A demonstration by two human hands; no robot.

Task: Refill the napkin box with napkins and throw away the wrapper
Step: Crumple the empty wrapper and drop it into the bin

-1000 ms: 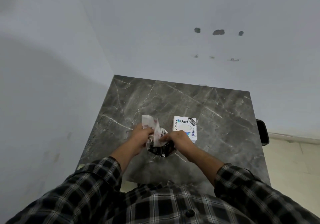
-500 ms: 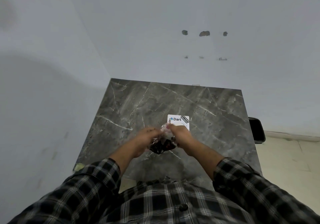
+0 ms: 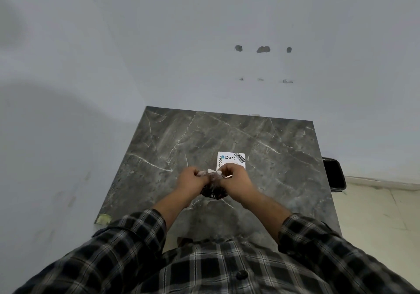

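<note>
While two hands grip one wrapper (image 3: 213, 188), one box (image 3: 231, 160) waits.

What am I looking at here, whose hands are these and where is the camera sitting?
There is no machine here. A person wears one wide-angle camera on the head, so the picture looks forward and down over a plaid shirt at their own two hands. That lens bends the view, which is why the walls seem to lean.

The surface is a dark marbled table set against pale walls. On it sits a white box printed with "Dart", partly hidden behind the right hand. A dark object shows past the table's right edge; I cannot tell what it is.

Both the left hand and the right one grip a small dark packet between them, with a bit of white showing at its top.
</note>
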